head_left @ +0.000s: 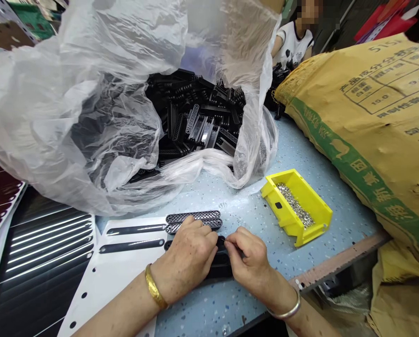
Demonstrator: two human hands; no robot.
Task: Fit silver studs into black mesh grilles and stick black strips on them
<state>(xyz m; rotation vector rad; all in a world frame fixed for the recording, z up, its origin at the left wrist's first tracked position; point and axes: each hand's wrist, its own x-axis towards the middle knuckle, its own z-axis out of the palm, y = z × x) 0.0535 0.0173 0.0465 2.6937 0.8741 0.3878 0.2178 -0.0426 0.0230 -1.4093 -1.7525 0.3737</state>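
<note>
The left hand [194,247] curls closed over a black part [219,270] on the table [258,220]; the right hand [250,255] pinches at its end, on what I cannot tell. Just beyond lie two textured bars [195,216], then a yellow bin [285,214] and a bag [118,42] of black pieces [202,124].

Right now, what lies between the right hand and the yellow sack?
In the head view, a yellow bin holding small metal pieces stands on the speckled table between the right hand and the sack.
</note>
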